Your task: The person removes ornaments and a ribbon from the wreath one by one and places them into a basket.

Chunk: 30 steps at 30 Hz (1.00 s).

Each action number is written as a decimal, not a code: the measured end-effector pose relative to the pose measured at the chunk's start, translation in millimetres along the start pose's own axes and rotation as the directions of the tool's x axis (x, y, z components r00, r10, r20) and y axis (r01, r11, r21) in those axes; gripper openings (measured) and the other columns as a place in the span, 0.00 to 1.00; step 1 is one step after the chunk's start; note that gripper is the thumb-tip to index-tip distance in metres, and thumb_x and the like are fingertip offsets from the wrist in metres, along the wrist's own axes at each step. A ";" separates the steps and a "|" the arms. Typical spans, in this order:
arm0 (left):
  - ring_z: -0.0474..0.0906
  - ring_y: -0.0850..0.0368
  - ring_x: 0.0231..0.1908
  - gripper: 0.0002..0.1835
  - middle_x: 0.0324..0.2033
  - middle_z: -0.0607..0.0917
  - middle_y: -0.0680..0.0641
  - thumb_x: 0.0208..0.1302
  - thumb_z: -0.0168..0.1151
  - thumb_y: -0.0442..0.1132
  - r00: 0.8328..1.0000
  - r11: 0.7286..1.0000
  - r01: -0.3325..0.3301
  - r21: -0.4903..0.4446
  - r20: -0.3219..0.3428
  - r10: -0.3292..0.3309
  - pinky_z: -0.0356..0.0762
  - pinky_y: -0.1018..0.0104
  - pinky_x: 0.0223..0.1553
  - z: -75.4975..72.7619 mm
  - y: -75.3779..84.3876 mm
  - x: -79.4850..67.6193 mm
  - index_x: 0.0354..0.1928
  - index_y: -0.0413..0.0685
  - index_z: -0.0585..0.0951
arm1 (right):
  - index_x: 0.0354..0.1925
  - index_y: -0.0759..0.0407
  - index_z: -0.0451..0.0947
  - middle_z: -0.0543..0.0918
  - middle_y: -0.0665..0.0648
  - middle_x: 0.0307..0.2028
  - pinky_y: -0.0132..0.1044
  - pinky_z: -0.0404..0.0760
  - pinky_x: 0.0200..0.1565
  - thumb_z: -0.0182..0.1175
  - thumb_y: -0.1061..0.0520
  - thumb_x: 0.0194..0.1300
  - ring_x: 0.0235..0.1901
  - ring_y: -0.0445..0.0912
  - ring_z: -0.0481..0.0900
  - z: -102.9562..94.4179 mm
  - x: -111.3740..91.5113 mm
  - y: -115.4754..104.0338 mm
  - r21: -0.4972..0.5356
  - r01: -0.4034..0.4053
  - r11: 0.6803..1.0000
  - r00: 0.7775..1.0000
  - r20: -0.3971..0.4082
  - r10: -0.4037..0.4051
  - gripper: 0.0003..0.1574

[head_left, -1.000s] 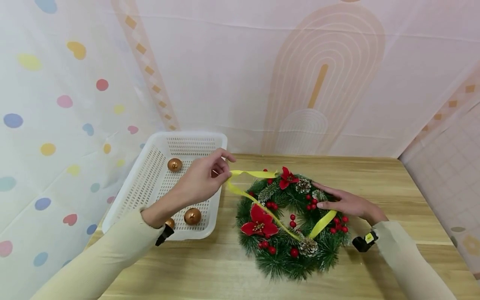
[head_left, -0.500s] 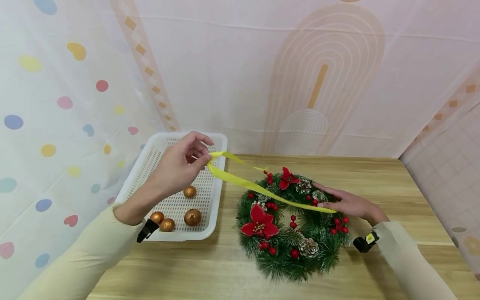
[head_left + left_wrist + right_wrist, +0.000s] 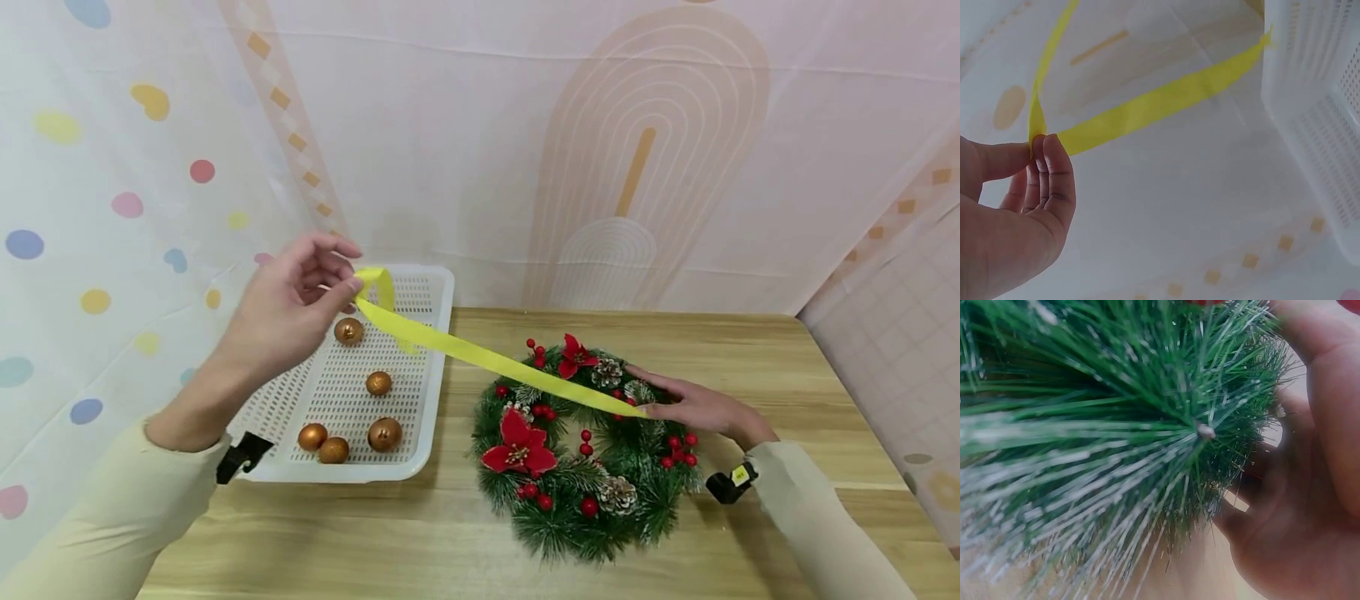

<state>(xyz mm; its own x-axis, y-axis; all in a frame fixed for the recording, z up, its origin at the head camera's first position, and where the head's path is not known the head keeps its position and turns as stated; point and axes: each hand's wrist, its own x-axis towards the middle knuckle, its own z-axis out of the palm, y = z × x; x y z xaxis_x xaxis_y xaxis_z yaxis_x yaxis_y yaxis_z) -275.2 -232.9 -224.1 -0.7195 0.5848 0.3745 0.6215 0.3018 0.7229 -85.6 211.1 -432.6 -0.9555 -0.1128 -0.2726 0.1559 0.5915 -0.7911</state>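
Note:
My left hand (image 3: 288, 304) pinches a yellow ribbon (image 3: 480, 354) between thumb and fingertips, raised over the white basket. One length runs down to the right across the wreath, reaching the right thumb; the other hangs loose from the pinch over the basket. In the left wrist view both lengths of ribbon (image 3: 1160, 103) spread from the fingertips. On the table lies a green Christmas wreath (image 3: 555, 529) with red flowers, berries and pinecones. My right hand (image 3: 708, 408) holds its right side, thumb on top. In the right wrist view the fingers are partly hidden behind the wreath's needles (image 3: 1122, 419).
A white perforated basket (image 3: 447, 333) stands left of the wreath on the wooden table (image 3: 420, 542). Several copper-coloured balls (image 3: 385, 434) lie in it. A patterned cloth backdrop (image 3: 465, 167) rises behind the table and along both sides.
My left hand has moved left and up, drawing the ribbon away from the wreath. Its far end has come free and now hangs over the basket. The right hand stays in place.

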 end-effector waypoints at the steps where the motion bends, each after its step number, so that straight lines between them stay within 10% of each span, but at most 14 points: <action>1: 0.78 0.55 0.32 0.14 0.34 0.78 0.44 0.63 0.57 0.29 1.000 1.000 0.000 0.000 -0.012 0.000 0.78 0.73 0.32 -4.6 0.5 -0.1 0.50 0.43 0.72 | 0.72 0.37 0.45 0.44 0.57 0.73 0.68 0.52 0.60 0.52 0.42 0.67 0.69 0.63 0.42 0.1 0.1 -0.2 -0.002 -0.001 1.000 1.000 -0.003 0.001 0.42; 21: 0.79 0.66 0.29 0.19 0.36 0.76 0.52 0.63 0.57 0.33 0.972 0.984 0.176 0.017 -0.162 -0.171 0.76 0.80 0.29 -86.8 -34.1 -0.6 0.56 0.54 0.70 | 0.72 0.36 0.44 0.43 0.54 0.73 0.69 0.49 0.60 0.54 0.41 0.66 0.70 0.62 0.41 0.3 0.4 -0.3 -0.006 -0.028 1.000 1.000 -0.009 0.028 0.44; 30: 0.78 0.70 0.27 0.19 0.35 0.75 0.58 0.64 0.54 0.30 0.934 0.969 0.247 -0.016 -0.261 -0.243 0.75 0.82 0.28 -111.6 -50.7 3.1 0.53 0.58 0.70 | 0.72 0.36 0.44 0.44 0.54 0.73 0.69 0.49 0.60 0.54 0.41 0.66 0.70 0.62 0.41 -0.1 0.5 -0.6 -0.010 -0.019 1.000 1.000 -0.012 0.019 0.43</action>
<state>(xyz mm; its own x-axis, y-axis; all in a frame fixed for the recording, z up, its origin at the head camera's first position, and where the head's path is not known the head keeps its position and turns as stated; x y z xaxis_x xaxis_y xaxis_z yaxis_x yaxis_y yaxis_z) -343.5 -330.4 -194.8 -0.9040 0.2766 0.3260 0.4194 0.4249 0.8022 -86.2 210.8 -432.3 -0.9553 -0.0917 -0.2812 0.1720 0.6011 -0.7804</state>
